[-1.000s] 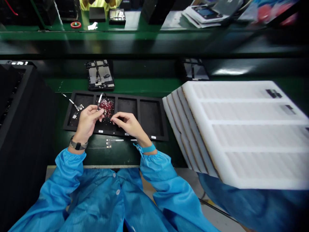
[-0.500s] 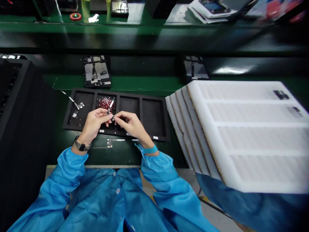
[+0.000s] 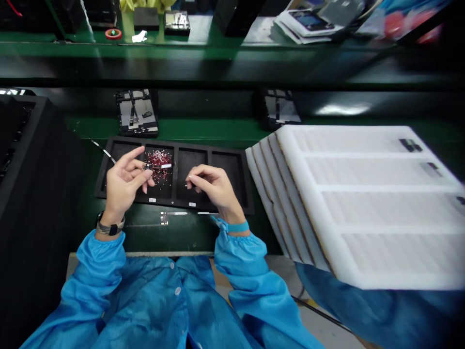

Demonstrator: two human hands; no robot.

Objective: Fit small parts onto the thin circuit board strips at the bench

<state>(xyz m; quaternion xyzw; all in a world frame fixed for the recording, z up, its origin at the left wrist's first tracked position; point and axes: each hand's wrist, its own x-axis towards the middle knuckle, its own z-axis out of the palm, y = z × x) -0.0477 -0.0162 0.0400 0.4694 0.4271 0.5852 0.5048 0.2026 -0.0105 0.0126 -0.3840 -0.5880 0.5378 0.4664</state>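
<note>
My left hand (image 3: 121,186) pinches a flex cable (image 3: 166,166) between thumb and fingers, its white strip pointing right. That hand hovers over the left part of a black compartment tray (image 3: 175,177). Small red and silvery bits (image 3: 159,157) lie heaped in the tray's second compartment. Over the third compartment, the thumb and index finger of my right hand (image 3: 214,189) are pressed together; anything between them is too small to name. Below the tray, another flex cable (image 3: 164,218) with a small board lies on the green bench. A thin cable (image 3: 104,151) sticks out past the tray's upper left corner.
A stack of white foam trays (image 3: 317,194) stands close on the right, with a few dark parts in its top one. Black foam trays (image 3: 43,126) rise on the left. Behind are two phone-like assemblies (image 3: 137,114) (image 3: 281,109). The shelf above holds a red tape roll (image 3: 113,34).
My hands have moved apart: the left went left with the flex cable, the right went right. The cable's white strip has turned from slanting upward to nearly level.
</note>
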